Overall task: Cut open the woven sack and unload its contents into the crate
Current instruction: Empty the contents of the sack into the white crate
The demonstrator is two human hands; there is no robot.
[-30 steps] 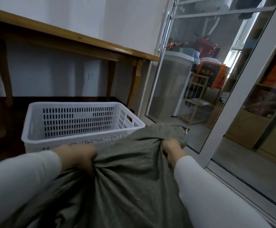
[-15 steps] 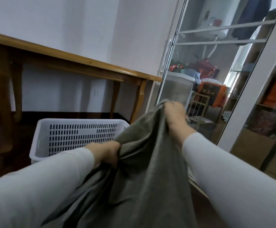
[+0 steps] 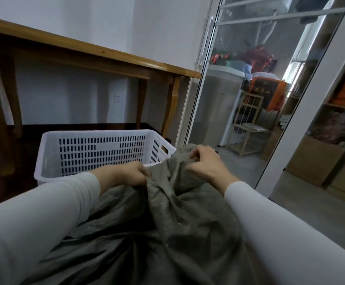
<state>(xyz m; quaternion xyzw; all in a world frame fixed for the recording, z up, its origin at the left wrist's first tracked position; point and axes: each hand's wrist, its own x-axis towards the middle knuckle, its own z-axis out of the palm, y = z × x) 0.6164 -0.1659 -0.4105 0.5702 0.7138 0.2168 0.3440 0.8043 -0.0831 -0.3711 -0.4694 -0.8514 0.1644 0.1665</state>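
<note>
Seen from above, looking down past two arms in pale long sleeves. Grey-green woven sack (image 3: pixel 167 223) bunched up in the foreground, filling the lower middle of the view, its gathered top pushed against the near right corner of a white slotted plastic crate (image 3: pixel 97 149). Left hand (image 3: pixel 132 173) closed tight on a fold of the sack at the crate's near rim. Right hand (image 3: pixel 204 163) resting on the sack's highest bunch, fingers curled and pinching the fabric, thumb and forefinger narrow. Sack apparently still closed; no opening or contents visible from this angle. Crate standing on a dark floor (image 3: pixel 9 182), nothing visible in the part of its interior that shows. Behind it, a wooden table (image 3: pixel 97 56) against a white wall. To the right, a white-framed glass door (image 3: pixel 249 99), with cluttered shelves and boxes blurred beyond the pane.
</note>
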